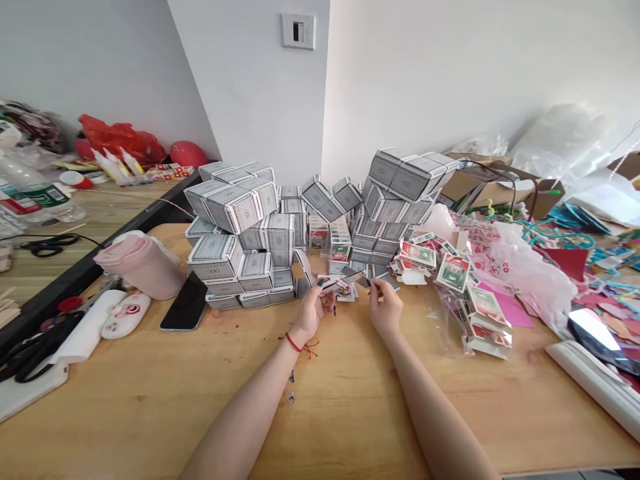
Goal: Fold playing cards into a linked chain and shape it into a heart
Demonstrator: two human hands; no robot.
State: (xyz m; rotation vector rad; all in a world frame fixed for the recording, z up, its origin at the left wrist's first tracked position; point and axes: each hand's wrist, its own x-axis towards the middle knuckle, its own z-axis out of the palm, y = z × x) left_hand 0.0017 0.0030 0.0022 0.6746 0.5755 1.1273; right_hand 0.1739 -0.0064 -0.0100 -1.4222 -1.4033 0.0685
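Playing cards (330, 287) are in my left hand (314, 312), its fingers closed round them in front of the stacks. My right hand (384, 305) pinches the end of another playing card (361, 277), tilted toward the left hand. Beneath and behind the hands, loose cards (347, 291) lie on the table, partly hidden. To the left rises a stack of boxes made of grey patterned playing cards (220, 257); a similar card-box stack (400, 177) stands to the right. Between them sit several red and green card packs (340, 240).
Opened card cartons (453, 270) spread out at the right, by a white plastic bag (530, 260). On the left lie a phone (185, 303), a computer mouse (127, 316) and a rolled pink cloth (143, 263). Scissors (30, 353) rest at the far left of the table (340, 413).
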